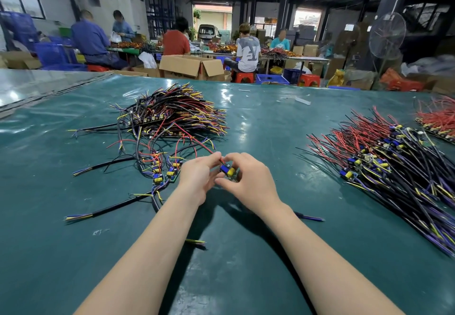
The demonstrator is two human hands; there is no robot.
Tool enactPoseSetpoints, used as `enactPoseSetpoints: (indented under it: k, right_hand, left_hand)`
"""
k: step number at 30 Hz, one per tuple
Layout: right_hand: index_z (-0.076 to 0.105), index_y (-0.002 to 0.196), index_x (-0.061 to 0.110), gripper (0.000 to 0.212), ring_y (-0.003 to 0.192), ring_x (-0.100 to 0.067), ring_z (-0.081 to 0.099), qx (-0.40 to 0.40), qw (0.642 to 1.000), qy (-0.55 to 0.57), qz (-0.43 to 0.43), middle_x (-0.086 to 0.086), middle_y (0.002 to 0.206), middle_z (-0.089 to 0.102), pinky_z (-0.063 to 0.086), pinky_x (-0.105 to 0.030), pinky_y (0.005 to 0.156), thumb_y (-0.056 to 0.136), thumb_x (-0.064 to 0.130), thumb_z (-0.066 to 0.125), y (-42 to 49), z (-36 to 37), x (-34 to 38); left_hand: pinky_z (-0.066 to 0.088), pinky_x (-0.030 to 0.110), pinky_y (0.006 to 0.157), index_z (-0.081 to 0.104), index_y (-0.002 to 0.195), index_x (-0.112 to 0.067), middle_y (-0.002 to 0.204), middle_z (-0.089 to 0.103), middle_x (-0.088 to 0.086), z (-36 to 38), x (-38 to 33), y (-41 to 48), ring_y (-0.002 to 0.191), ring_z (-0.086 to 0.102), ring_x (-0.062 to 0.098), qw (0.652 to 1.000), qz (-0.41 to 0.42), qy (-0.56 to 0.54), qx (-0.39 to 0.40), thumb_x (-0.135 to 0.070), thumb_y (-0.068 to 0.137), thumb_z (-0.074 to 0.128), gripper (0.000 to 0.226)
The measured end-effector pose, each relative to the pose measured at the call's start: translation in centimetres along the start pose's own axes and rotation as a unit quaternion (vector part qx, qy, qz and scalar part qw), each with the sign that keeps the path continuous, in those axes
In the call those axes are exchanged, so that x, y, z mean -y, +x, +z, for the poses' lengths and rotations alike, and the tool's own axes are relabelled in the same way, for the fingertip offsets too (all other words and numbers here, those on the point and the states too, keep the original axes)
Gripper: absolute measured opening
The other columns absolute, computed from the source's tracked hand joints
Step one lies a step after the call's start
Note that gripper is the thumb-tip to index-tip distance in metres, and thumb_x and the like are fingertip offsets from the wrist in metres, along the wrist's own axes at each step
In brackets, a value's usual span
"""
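A small circuit board (229, 171) with a yellow and a blue part is held between both hands above the green table mat (246, 253). My left hand (197, 179) pinches its left side, where a red wire (194, 139) leaves the board. My right hand (248, 179) curls its fingers and thumb round the board's right side. A few more boards with wires (162, 169) lie just left of my left hand.
A big tangled pile of wired boards (172, 112) lies at the centre left. A sorted heap of wired boards (384, 162) fans out on the right, with a red-wired bundle (438, 120) beyond. Loose black cables (110, 210) lie at the left. Several people sit working at far tables.
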State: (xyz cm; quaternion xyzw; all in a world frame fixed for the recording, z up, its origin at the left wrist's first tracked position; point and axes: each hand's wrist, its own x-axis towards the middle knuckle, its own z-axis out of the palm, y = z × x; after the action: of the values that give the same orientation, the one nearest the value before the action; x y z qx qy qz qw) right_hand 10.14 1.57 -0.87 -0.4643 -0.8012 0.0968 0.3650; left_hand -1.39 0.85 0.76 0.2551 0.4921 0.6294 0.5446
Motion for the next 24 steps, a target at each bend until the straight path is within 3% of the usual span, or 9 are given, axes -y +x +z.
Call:
enactPoseSetpoints:
  k: [2, 5, 7, 10, 15, 20, 22, 24]
  right_hand:
    - [0.065, 0.113, 0.018, 0.040, 0.087, -0.024, 0.059, -0.020, 0.999, -0.007, -0.024, -0.003, 0.097, 0.064, 0.045, -0.033, 0.077, 0.075, 0.030, 0.072, -0.1, 0.0, 0.2]
    - [0.069, 0.109, 0.014, 0.031, 0.079, -0.025, 0.059, -0.032, 0.998, 0.035, -0.031, -0.008, 0.090, 0.063, 0.045, -0.031, 0.075, 0.078, 0.020, 0.072, 0.0, -0.1, 0.1]
    - [0.070, 0.106, 0.012, 0.027, 0.074, -0.022, 0.057, -0.039, 0.997, 0.053, -0.037, -0.009, 0.088, 0.063, 0.042, -0.026, 0.072, 0.080, 0.014, 0.070, 0.1, -0.1, 0.0]
    - [0.070, 0.107, 0.010, 0.025, 0.065, -0.012, 0.045, -0.038, 0.995, 0.074, -0.051, -0.008, 0.084, 0.061, 0.035, -0.019, 0.067, 0.083, 0.010, 0.066, 0.2, -0.1, 0.0]
    - [0.072, 0.100, 0.007, 0.022, 0.057, 0.004, 0.037, -0.035, 0.994, 0.097, -0.047, -0.006, 0.077, 0.056, 0.029, -0.015, 0.059, 0.078, 0.010, 0.070, 0.3, -0.1, 0.7]
    - [0.071, 0.094, 0.003, 0.019, 0.064, -0.013, 0.041, -0.026, 0.995, 0.088, -0.028, -0.013, 0.083, 0.063, 0.028, -0.019, 0.063, 0.080, 0.015, 0.070, 0.3, -0.5, 0.3]
    - [0.071, 0.091, 0.001, 0.018, 0.065, -0.015, 0.041, -0.028, 0.995, 0.091, -0.025, -0.013, 0.081, 0.063, 0.027, -0.020, 0.062, 0.083, 0.016, 0.067, 0.4, -0.5, 0.2]
    - [0.070, 0.092, 0.001, 0.019, 0.066, -0.016, 0.041, -0.020, 0.996, 0.082, -0.034, -0.011, 0.080, 0.061, 0.027, -0.021, 0.062, 0.085, 0.018, 0.065, 0.5, -0.5, 0.3]
  left_hand:
    - [0.045, 0.013, 0.038, 0.060, 0.072, -0.008, 0.047, 0.064, -0.004, 0.1, -0.1, 0.0, 0.040, 0.060, 0.005, 1.000, -0.017, -0.013, 0.002, -0.011, 0.088, 0.060, 0.016]
    - [0.050, 0.015, 0.046, 0.064, 0.072, -0.012, 0.069, 0.067, -0.003, -0.3, -0.3, 0.2, 0.064, 0.060, 0.007, 0.998, -0.065, -0.027, -0.001, -0.017, 0.086, 0.062, 0.015]
    - [0.049, 0.020, 0.054, 0.063, 0.073, -0.014, 0.067, 0.067, -0.005, -0.4, -0.3, 0.3, 0.070, 0.054, 0.008, 0.996, -0.086, -0.037, -0.006, -0.017, 0.086, 0.061, 0.013]
    - [0.043, 0.019, 0.057, 0.062, 0.074, -0.014, 0.055, 0.065, -0.010, -0.4, -0.4, 0.5, 0.070, 0.049, 0.007, 0.993, -0.104, -0.059, -0.013, -0.017, 0.086, 0.059, 0.013]
    - [0.040, 0.015, 0.056, 0.061, 0.072, -0.014, 0.056, 0.064, -0.012, -0.6, -0.4, 0.8, 0.061, 0.044, 0.004, 0.994, -0.098, -0.054, -0.008, -0.018, 0.087, 0.059, 0.016]
    - [0.040, 0.009, 0.042, 0.061, 0.072, -0.015, 0.076, 0.062, -0.011, -1.0, -0.7, 1.0, 0.053, 0.039, 0.002, 0.992, -0.106, -0.069, -0.030, -0.018, 0.085, 0.064, 0.014]
    - [0.040, 0.009, 0.041, 0.061, 0.070, -0.016, 0.070, 0.062, -0.012, -1.2, -0.9, 1.1, 0.056, 0.040, 0.003, 0.989, -0.113, -0.093, -0.038, -0.019, 0.084, 0.065, 0.015]
    - [0.039, 0.012, 0.051, 0.062, 0.068, -0.015, 0.058, 0.061, -0.012, -1.3, -1.1, 0.9, 0.063, 0.040, 0.005, 0.984, -0.129, -0.117, -0.035, -0.020, 0.084, 0.064, 0.017]
